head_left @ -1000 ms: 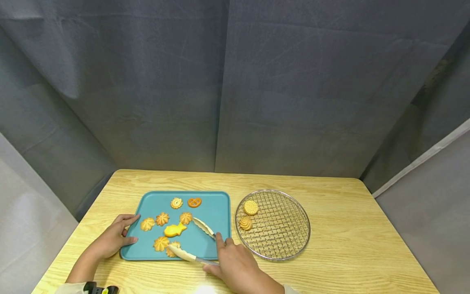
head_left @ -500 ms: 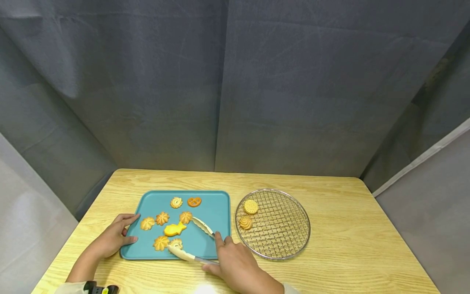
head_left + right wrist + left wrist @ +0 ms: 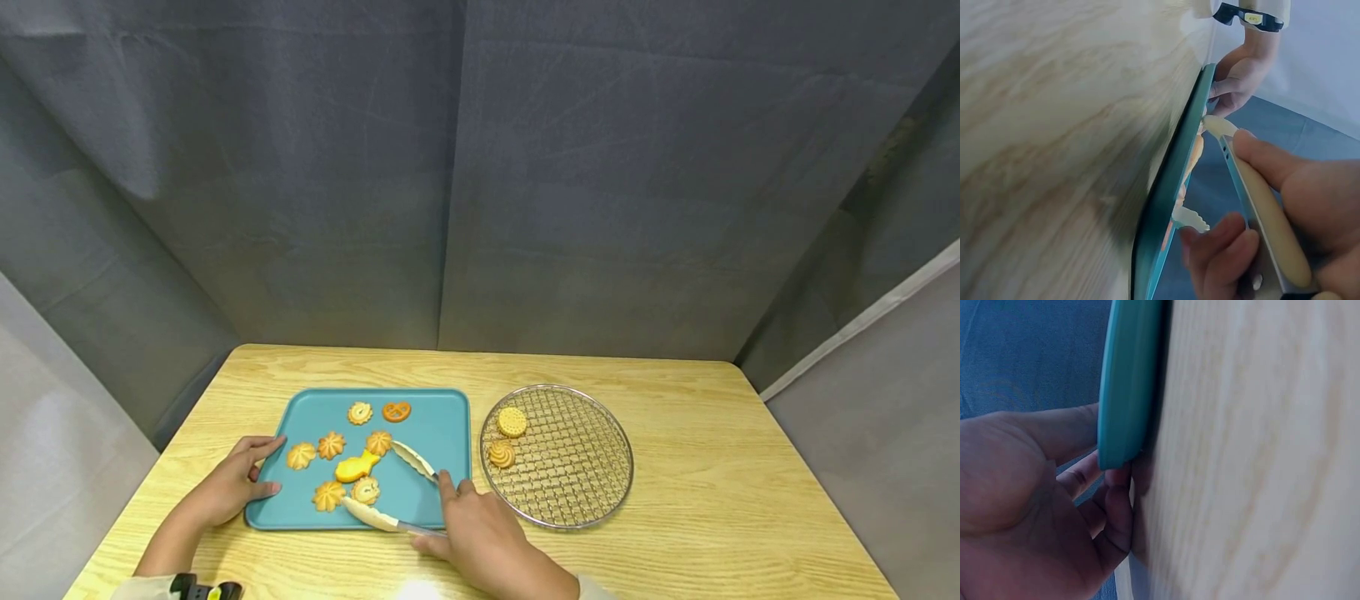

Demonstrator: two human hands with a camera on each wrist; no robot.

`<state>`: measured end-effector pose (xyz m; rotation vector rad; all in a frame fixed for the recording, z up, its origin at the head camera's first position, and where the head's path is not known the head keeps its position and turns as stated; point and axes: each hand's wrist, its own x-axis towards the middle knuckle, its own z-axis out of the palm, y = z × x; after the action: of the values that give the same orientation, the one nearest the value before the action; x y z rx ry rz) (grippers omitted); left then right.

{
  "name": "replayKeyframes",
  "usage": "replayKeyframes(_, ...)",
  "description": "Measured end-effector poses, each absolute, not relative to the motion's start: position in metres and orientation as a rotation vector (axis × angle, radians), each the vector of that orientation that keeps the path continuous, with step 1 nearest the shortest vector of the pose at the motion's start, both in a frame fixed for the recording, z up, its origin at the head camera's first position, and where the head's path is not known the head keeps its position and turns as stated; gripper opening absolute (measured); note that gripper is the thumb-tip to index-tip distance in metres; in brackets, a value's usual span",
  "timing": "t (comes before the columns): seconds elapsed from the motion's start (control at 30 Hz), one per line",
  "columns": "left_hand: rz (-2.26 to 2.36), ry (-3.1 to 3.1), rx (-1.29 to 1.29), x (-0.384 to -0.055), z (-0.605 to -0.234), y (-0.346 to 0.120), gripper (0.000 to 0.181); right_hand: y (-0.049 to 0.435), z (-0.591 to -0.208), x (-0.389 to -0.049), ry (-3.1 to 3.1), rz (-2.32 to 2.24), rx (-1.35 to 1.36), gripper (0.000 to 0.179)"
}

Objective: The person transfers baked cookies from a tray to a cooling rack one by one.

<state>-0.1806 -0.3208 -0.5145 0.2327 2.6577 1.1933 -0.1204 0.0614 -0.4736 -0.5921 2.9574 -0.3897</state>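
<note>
My left hand (image 3: 228,486) holds the left end of a blue-green tray (image 3: 435,408), thumb over the rim; in the left wrist view its fingers curl beside the tray's corner (image 3: 1125,394). My right hand (image 3: 483,533) grips metal tongs (image 3: 416,530) with cream scalloped tips, handle in the palm in the right wrist view. The tongs are spread wide over the tray with nothing pinched. Their far tip is at a flower-shaped cookie (image 3: 378,442), the near tip beside a round, pale-centred cookie (image 3: 366,490) and another flower-shaped one (image 3: 328,496). Between the tips lies a yellow fish-shaped cookie (image 3: 356,467).
Farther back on the tray are a pretzel (image 3: 396,412) and a swirled cookie (image 3: 360,412); two flower-shaped cookies (image 3: 302,456) lie at its left. A round wire rack (image 3: 577,467) stands right of it, bearing a yellow round cookie (image 3: 512,422) and a spiral one (image 3: 502,454).
The round pale-centred cookie, earlier partly under the near tong tip, has shifted away from me and slightly right, and now lies uncovered beside the fish. Both hands have hardly moved.
</note>
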Motion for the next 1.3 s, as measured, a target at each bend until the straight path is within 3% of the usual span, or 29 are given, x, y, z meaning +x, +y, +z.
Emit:
replayKeyframes(0.3,1.195,2.656,0.233,-0.182,-0.515,-0.322,0.08,0.061,-0.477,-0.121,3.017,-0.3,-0.619,0.088)
replayKeyframes(0.67,1.192,2.662,0.24,-0.182,-0.517,-0.322,0.08,0.06,-0.48,-0.119,3.084,-0.133,-0.807,0.066)
replayKeyframes(1.3,1.184,2.659,0.24,-0.18,-0.514,-0.32,0.08,0.074,-0.474,-0.119,3.073,-0.234,-0.8,0.064)
